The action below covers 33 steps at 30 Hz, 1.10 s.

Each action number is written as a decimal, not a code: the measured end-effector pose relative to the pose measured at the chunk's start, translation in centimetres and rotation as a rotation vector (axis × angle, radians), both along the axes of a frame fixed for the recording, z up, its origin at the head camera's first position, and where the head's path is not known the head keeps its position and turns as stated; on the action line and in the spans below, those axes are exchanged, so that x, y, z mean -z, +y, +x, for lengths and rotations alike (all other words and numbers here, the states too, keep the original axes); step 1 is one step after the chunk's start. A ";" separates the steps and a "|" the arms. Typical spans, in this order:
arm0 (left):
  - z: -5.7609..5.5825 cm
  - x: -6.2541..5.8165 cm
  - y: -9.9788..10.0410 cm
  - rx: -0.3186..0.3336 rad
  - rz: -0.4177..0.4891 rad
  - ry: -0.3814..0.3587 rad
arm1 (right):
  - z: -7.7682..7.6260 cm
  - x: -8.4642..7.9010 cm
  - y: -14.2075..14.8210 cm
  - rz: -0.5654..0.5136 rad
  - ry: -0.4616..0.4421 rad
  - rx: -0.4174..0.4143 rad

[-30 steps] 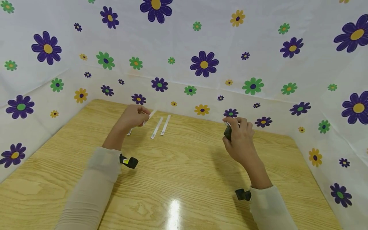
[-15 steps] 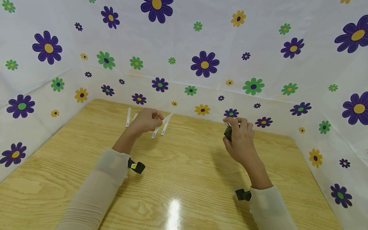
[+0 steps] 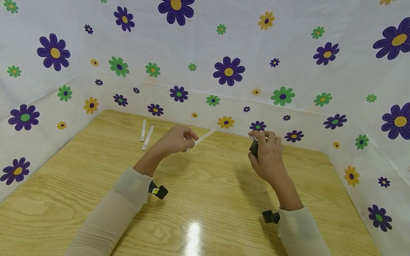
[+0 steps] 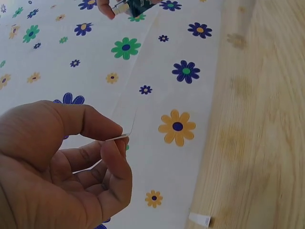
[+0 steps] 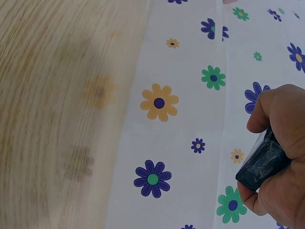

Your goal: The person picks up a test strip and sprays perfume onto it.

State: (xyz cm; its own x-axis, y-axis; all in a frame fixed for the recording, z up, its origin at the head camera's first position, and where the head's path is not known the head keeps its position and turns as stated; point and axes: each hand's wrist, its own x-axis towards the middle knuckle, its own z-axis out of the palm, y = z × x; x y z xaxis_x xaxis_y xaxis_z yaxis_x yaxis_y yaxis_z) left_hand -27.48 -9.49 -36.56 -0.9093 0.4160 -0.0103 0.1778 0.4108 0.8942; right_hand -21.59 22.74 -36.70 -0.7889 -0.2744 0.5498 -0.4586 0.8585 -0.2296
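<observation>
My left hand (image 3: pixel 177 140) pinches a narrow white paper strip (image 3: pixel 205 136) between thumb and fingertips. The strip points up and right, toward my other hand. In the left wrist view the pinched strip (image 4: pixel 119 138) appears almost edge-on. My right hand (image 3: pixel 267 156) grips a small dark perfume bottle (image 3: pixel 253 148), index finger curled over its top. Seen from the right wrist, the dark bottle (image 5: pixel 262 164) lies tilted within the curled fingers. A gap separates strip and bottle. Two more labelled strips, a left one (image 3: pixel 142 130) and a right one (image 3: pixel 148 138), lie on the table.
The wooden table (image 3: pixel 205 192) reaches back to a white flowered cloth (image 3: pixel 198 81) that encloses its rear and sides. Below the left hand, in its wrist view, the end of another strip (image 4: pixel 200 219) shows on the table. Each sleeve cuff carries a black strap.
My left hand has moved right with the pinched strip, uncovering the two left strips and covering the spot where two others lay. The right hand and bottle have stayed in place.
</observation>
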 end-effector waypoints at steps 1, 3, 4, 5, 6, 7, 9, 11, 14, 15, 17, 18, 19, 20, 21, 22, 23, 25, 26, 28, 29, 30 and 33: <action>0.1 0.0 0.2 0.010 0.008 -0.013 | 0.0 0.0 0.0 -0.001 -0.001 0.000; 0.2 -0.1 0.6 0.030 0.022 -0.037 | 0.0 0.0 0.0 -0.001 -0.003 0.001; 0.3 -0.2 0.8 0.039 0.028 -0.049 | 0.0 0.1 0.0 -0.002 -0.005 0.000; 0.4 -0.3 0.9 0.047 0.038 -0.061 | 0.0 0.1 0.0 -0.001 -0.005 0.001; 0.5 -0.3 1.1 0.056 0.044 -0.071 | 0.0 0.1 0.0 -0.001 -0.005 0.001; 0.6 -0.4 1.3 0.068 0.050 -0.078 | 0.0 0.1 0.0 -0.002 -0.006 0.001; 0.8 -0.5 1.5 0.084 0.054 -0.083 | 0.0 0.1 0.0 -0.001 -0.007 0.003; 1.1 -0.6 1.8 0.102 0.062 -0.086 | 0.0 0.1 0.0 0.000 -0.006 0.005; 1.4 -0.7 2.1 0.123 0.069 -0.087 | 0.0 0.1 -0.1 0.001 -0.004 0.005; 1.5 -0.7 2.3 0.130 0.073 -0.088 | 0.0 0.1 -0.1 0.001 -0.003 0.004; 1.6 -0.7 2.5 0.143 0.082 -0.089 | 0.0 0.1 -0.1 0.002 0.000 0.001; 1.7 -0.7 2.6 0.148 0.085 -0.091 | 0.0 0.1 -0.1 0.001 0.000 0.000; 1.7 -0.7 2.7 0.154 0.091 -0.094 | 0.0 0.1 -0.1 0.001 0.000 0.000; 1.8 -0.7 2.8 0.158 0.096 -0.095 | 0.0 0.1 -0.1 0.002 0.001 0.000; 1.9 -0.7 2.8 0.163 0.099 -0.096 | 0.0 0.1 -0.1 0.002 0.001 0.000; 2.0 -0.8 2.9 0.167 0.103 -0.098 | 0.0 0.1 -0.1 0.003 0.002 0.000; 2.1 -0.9 3.0 0.171 0.107 -0.103 | 0.0 0.1 -0.1 0.003 0.003 0.000; 2.4 -1.1 3.2 0.178 0.113 -0.106 | 0.0 0.1 -0.1 0.001 0.004 0.000; 2.5 -1.2 3.3 0.181 0.116 -0.108 | 0.0 0.1 -0.2 0.001 0.006 0.000; 2.8 -1.4 3.5 0.184 0.117 -0.111 | 0.0 0.1 -0.2 0.002 0.008 0.001; 2.9 -1.5 3.5 0.185 0.117 -0.112 | 0.0 0.1 -0.2 0.002 0.008 0.002; 3.0 -1.5 3.6 0.188 0.120 -0.112 | 0.0 0.1 -0.2 0.002 0.008 0.003; 3.3 -1.5 3.9 0.195 0.131 -0.125 | 0.0 0.1 -0.3 0.007 0.009 0.005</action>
State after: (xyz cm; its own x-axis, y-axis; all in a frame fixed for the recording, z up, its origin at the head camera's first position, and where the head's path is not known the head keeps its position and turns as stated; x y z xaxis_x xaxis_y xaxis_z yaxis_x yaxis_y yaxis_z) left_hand -24.18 -5.62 -35.03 -0.8067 0.5887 -0.0524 0.1269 0.2592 0.9575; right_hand -21.57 22.43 -36.79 -0.7850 -0.2747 0.5553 -0.4567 0.8622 -0.2191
